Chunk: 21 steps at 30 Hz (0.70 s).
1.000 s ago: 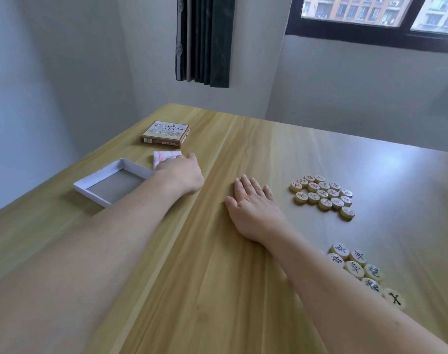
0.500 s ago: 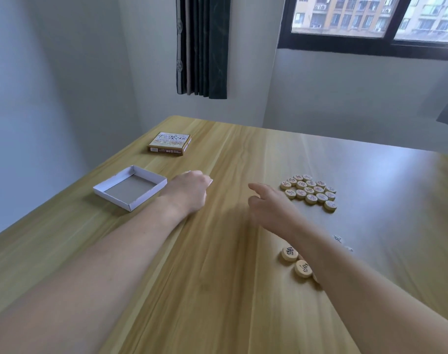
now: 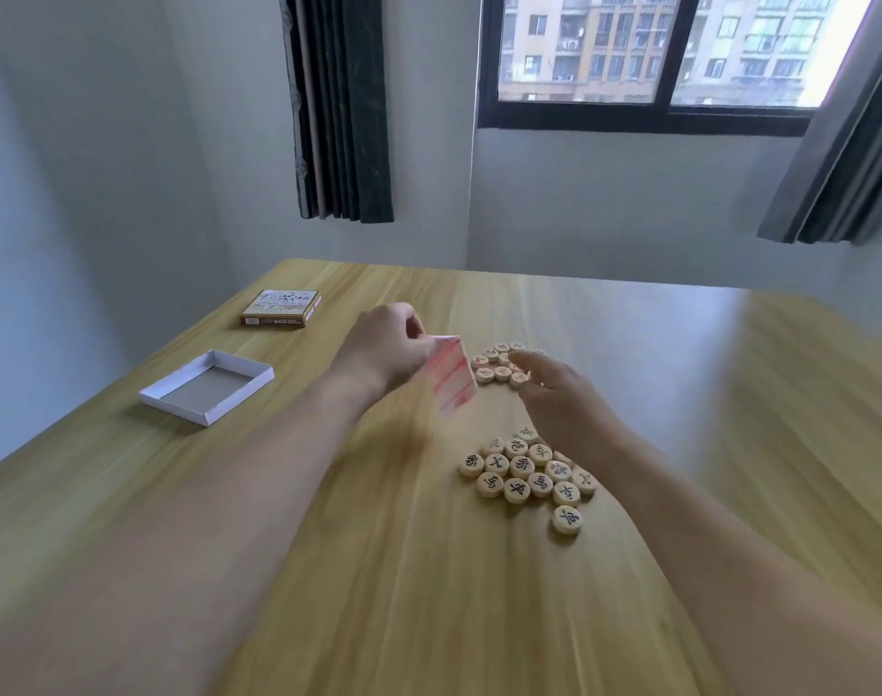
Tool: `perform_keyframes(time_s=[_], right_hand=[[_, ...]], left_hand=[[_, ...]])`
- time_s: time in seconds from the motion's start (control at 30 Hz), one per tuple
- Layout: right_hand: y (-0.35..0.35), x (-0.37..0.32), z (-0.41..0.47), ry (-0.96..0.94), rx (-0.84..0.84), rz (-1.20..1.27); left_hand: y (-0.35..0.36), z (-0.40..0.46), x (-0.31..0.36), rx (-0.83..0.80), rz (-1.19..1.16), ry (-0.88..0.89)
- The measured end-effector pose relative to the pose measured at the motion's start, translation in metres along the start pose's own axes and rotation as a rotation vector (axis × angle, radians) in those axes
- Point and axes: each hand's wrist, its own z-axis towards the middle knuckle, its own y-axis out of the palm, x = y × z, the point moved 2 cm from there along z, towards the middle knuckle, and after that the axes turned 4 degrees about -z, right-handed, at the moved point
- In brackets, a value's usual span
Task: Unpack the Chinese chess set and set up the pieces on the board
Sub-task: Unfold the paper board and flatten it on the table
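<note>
The left hand (image 3: 386, 344) now pinches the folded paper board (image 3: 451, 376) and holds it in the air above the table (image 3: 680, 374); a second ago it only covered the paper flat on the wood near the open box tray (image 3: 208, 386). The right hand (image 3: 562, 394), fingers loose and apart, has left the table and reaches toward the paper. I think unfolding is next. The pieces (image 3: 527, 472) wait in two groups beside it.
</note>
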Motion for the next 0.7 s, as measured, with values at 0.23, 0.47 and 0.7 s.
perform_keyframes(time_s=[0.23,0.47,0.7], right_hand=[[-0.057,0.052,-0.017,0.032,0.058,0.193],[-0.086,0.097,-0.015,-0.009,0.099,0.708],[-0.096,0.144,0.000,0.129,0.378,0.888]], left_hand=[[0.025,0.001,0.092,-0.132,-0.528,0.010],[0.092,0.005,0.132,-0.282,-0.732,-0.090],[0.144,0.018,0.130,-0.208,-0.720,-0.142]])
